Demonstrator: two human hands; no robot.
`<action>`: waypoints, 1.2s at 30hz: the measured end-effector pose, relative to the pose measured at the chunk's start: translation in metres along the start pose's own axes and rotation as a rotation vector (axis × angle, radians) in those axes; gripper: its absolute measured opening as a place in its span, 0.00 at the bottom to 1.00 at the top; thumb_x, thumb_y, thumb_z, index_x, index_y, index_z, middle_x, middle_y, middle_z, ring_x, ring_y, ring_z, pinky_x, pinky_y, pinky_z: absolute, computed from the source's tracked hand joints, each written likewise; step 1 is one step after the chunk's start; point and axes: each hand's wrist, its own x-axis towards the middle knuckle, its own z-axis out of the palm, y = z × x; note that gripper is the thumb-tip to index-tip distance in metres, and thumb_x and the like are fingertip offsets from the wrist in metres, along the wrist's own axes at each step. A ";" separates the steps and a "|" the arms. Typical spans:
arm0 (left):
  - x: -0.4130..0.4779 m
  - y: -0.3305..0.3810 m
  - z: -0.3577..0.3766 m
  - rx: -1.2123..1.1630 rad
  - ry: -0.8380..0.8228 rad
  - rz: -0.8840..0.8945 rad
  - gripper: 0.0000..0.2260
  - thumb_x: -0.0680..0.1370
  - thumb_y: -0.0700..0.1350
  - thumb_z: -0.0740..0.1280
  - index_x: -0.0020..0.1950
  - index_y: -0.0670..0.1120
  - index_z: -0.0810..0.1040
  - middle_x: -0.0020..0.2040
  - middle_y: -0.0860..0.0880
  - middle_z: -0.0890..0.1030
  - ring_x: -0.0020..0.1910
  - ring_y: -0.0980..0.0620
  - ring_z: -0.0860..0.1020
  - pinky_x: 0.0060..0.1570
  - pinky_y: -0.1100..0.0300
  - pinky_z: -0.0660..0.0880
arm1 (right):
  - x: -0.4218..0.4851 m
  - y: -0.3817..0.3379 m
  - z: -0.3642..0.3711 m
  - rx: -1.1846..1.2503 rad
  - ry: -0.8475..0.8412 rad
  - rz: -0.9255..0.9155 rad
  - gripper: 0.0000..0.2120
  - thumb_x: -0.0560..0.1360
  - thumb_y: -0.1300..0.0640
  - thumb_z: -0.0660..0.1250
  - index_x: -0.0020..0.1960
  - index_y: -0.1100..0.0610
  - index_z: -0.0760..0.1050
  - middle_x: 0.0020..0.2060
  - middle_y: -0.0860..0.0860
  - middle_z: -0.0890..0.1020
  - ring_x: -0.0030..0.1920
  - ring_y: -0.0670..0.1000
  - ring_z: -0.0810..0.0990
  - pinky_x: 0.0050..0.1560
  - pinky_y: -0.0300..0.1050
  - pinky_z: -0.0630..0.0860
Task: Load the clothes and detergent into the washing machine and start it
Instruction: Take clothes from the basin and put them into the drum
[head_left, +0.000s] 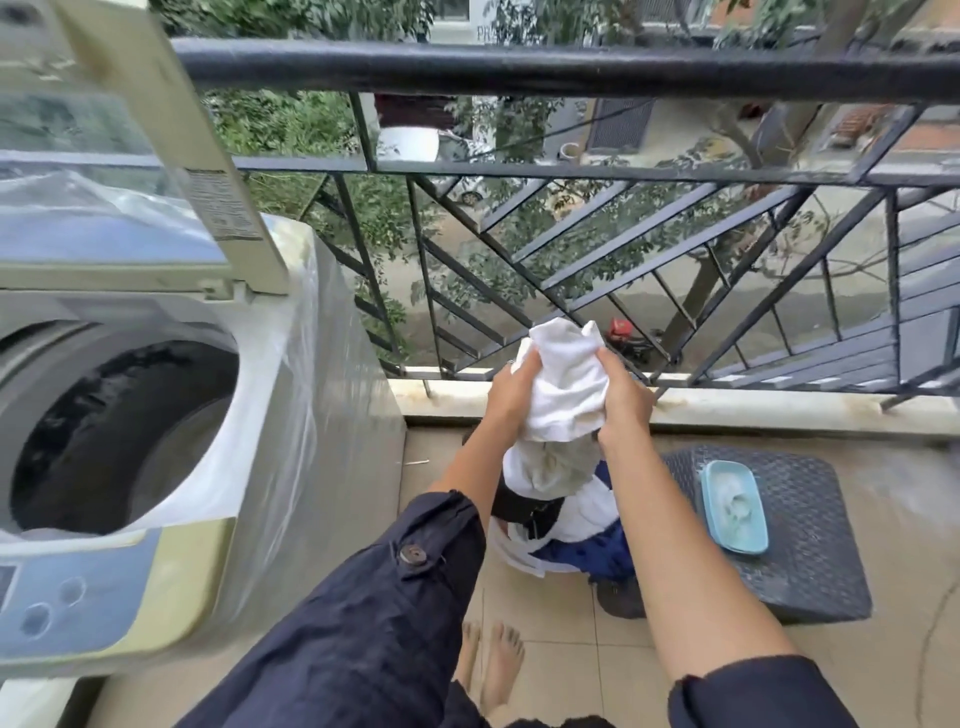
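Both hands held a white cloth (563, 387) up by the railing (545, 67).

Left hand (511, 395) and right hand (623, 402) each gripped a side of the cloth, fingers closed into the fabric. Below them sat a pile of clothes (563, 512) on the floor. Washer (291, 395) stood at left, lid up, drum (124, 436) open. Blue tray (733, 506) of detergent lay on a dark stool (810, 545), right of the pile.

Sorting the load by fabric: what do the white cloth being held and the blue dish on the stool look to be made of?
The white cloth looks like soft, matte cotton-type fabric: it bunches and creases in both hands. The blue dish seems moulded plastic, smooth with rounded corners and a faint sheen; it holds pale powder, probably detergent. The stool looks like dark woven-pattern plastic.
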 end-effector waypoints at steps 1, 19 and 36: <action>-0.002 0.001 0.001 0.016 -0.006 0.003 0.28 0.76 0.62 0.61 0.64 0.41 0.76 0.60 0.44 0.80 0.56 0.45 0.79 0.56 0.54 0.75 | -0.002 -0.003 0.000 -0.003 0.020 -0.022 0.13 0.68 0.51 0.74 0.34 0.56 0.73 0.44 0.53 0.79 0.46 0.55 0.79 0.49 0.47 0.77; -0.014 0.027 -0.011 0.071 0.069 0.151 0.11 0.69 0.55 0.67 0.32 0.51 0.70 0.36 0.50 0.75 0.43 0.48 0.74 0.45 0.54 0.70 | -0.035 -0.022 0.020 -0.135 0.196 -0.246 0.16 0.71 0.47 0.69 0.49 0.59 0.82 0.48 0.54 0.84 0.49 0.57 0.80 0.44 0.43 0.72; -0.068 0.089 -0.210 -0.030 0.381 0.288 0.16 0.77 0.54 0.64 0.47 0.41 0.79 0.45 0.41 0.79 0.45 0.46 0.76 0.41 0.57 0.68 | -0.170 0.019 0.181 -0.031 -0.046 -0.284 0.11 0.67 0.50 0.72 0.32 0.56 0.76 0.30 0.48 0.78 0.35 0.54 0.79 0.40 0.47 0.76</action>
